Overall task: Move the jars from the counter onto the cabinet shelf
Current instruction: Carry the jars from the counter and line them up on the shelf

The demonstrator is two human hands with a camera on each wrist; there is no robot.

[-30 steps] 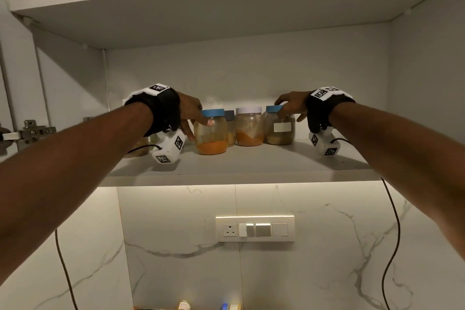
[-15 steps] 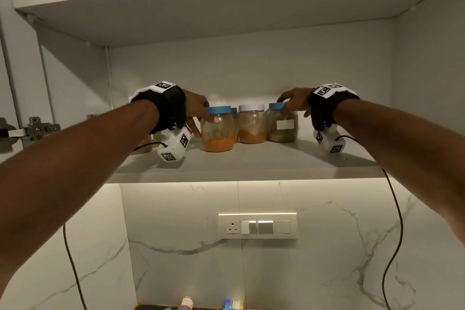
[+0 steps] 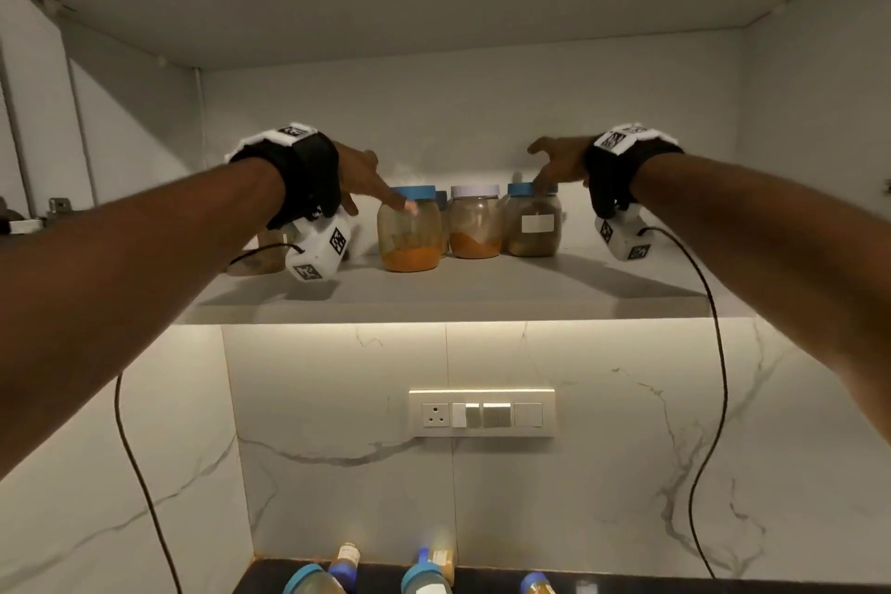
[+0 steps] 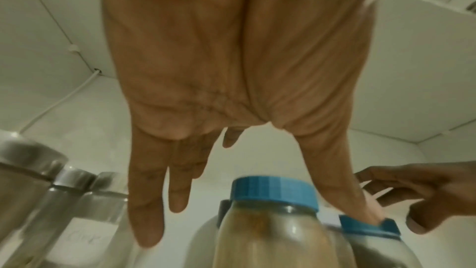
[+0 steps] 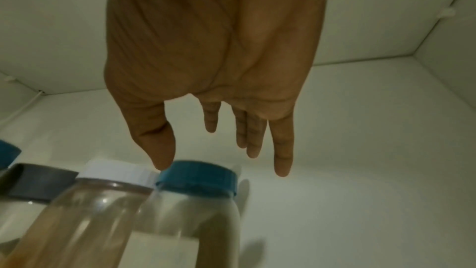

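Jars: three stand in a front row on the cabinet shelf (image 3: 482, 299), two blue-lidded (image 3: 410, 229) (image 3: 533, 219), one white-lidded (image 3: 475, 222). Left hand (image 3: 359, 176) and right hand (image 3: 559, 162), grip wide, hold nothing.

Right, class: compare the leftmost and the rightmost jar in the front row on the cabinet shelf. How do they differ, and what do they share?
The leftmost jar holds orange powder low down; the rightmost jar holds darker brownish contents. The rightmost jar has a white label on its front; the leftmost shows none. The left hand is at the leftmost jar, the right hand at the rightmost.

Both are clear, upright, blue-lidded jars on the shelf.
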